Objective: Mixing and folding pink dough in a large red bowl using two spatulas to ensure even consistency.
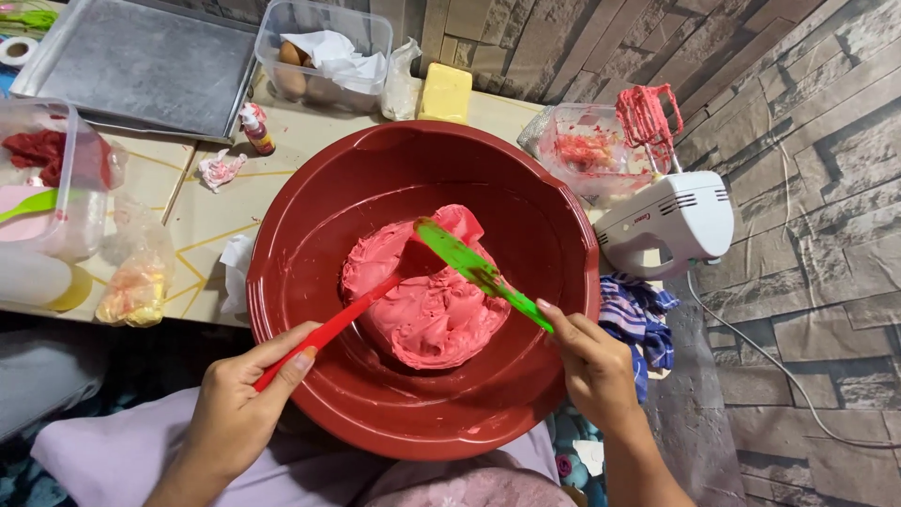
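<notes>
A big red bowl rests on my lap and holds a mound of pink batter. My left hand grips the handle of a red spatula, whose blade sits in the batter. My right hand holds a green spatula by its handle. The green blade, smeared with pink, lies across the top of the mound and crosses the red spatula's blade.
A white hand mixer with pink-coated beaters lies right of the bowl beside a clear tub. A metal baking tray, an egg container, a yellow block, a small dye bottle and a striped cloth surround it.
</notes>
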